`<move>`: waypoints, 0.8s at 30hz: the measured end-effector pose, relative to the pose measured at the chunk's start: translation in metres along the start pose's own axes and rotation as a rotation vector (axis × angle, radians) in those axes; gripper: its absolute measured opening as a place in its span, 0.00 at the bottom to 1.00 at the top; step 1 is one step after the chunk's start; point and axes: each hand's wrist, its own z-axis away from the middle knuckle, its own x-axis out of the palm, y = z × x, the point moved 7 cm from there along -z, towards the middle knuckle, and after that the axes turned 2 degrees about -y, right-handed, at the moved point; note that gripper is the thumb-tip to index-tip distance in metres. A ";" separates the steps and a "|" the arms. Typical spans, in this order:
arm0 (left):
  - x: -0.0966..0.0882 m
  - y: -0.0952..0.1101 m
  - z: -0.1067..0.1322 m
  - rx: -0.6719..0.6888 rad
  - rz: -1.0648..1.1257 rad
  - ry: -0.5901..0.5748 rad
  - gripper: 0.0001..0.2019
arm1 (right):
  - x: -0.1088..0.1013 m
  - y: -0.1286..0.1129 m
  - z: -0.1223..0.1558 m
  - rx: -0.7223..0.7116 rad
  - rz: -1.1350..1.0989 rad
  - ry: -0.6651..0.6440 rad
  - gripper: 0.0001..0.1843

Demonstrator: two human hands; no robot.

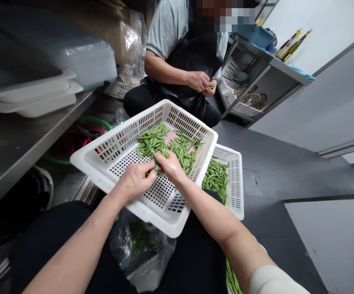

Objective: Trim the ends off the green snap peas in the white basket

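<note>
On the far left a metal shelf (51, 136) carries stacked white trays (42, 96) and a translucent plastic bin (88, 61); below it, in shadow, stands a dark round container (48, 183), and next to that a green-rimmed basket (99, 120) with red contents too blurred to name; nearer the middle, a white slotted basket (91, 169) sits tilted above the person's dark-clad legs; inside it the left hand (137, 179) has its fingers curled in and pinching, a bit of green showing at the thumb and forefinger; beneath the basket, between the legs, a clear plastic bag (149, 271) holds more greenery; just right of the left hand, and close to it, the right hand (170, 165) pinches at the green pods (152, 141), which lie in a loose heap in the far part of the white basket; beyond that basket a co-worker in a grey sleeve (167, 24) and dark apron (184, 69) crouches, the co-worker's hands (198, 80) together around a small green piece; farther right, partly under the first basket's edge, a second white basket (237, 175) holds another heap of pods (218, 177); at the right a metal rack (287, 69) bears a blue basin (261, 36) and bottles (293, 47), above grey flooring (265, 171).
</note>
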 end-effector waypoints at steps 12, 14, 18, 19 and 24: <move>-0.029 -0.038 0.000 -0.416 0.725 0.138 0.06 | 0.004 -0.004 0.015 0.284 -0.237 -0.610 0.16; -0.017 -0.028 -0.001 -0.395 0.696 0.030 0.10 | 0.010 -0.003 0.017 0.265 -0.206 -0.641 0.18; -0.002 -0.022 -0.003 -0.402 0.723 0.002 0.14 | 0.015 -0.006 0.020 0.166 -0.035 -0.621 0.19; -0.001 -0.024 -0.003 -0.412 0.728 0.011 0.14 | 0.012 -0.011 0.019 0.090 0.048 -0.565 0.19; 0.003 -0.034 -0.003 -0.464 0.800 -0.002 0.14 | 0.008 -0.045 0.027 -0.360 0.539 -0.375 0.17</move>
